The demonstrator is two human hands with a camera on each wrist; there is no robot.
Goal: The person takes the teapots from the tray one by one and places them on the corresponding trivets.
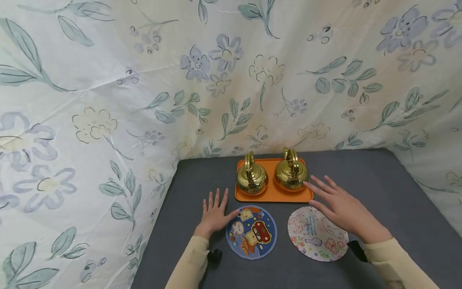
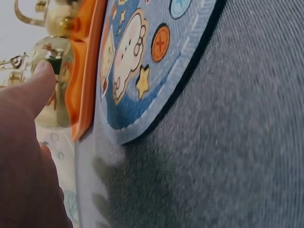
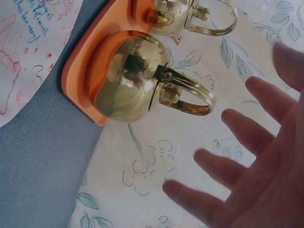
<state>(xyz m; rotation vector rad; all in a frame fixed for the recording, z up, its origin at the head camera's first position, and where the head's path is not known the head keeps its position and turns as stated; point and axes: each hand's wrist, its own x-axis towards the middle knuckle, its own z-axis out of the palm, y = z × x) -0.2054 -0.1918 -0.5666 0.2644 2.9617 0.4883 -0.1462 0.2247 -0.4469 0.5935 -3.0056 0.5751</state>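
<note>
Two golden kettles stand on an orange tray [image 1: 271,196] at the back of the grey table: the left kettle [image 1: 251,176] and the right kettle [image 1: 291,172]. In front lie a round blue cartoon mat [image 1: 251,232] and a round white drawn-on mat [image 1: 317,235]. My left hand [image 1: 214,212] rests flat on the table beside the blue mat, fingers straight. My right hand [image 1: 339,204] is above the white mat with spread fingers, its fingertips close to the right kettle, holding nothing. The right wrist view shows that kettle [image 3: 133,80] and the spread fingers [image 3: 247,156] apart from it. The left wrist view shows the blue mat [image 2: 142,71] and tray edge [image 2: 88,71].
A floral cloth [image 1: 108,100] hangs as a wall behind the table and along both sides. The grey table top [image 1: 390,188] stretches to the right of the tray. Cream sleeves cover both forearms.
</note>
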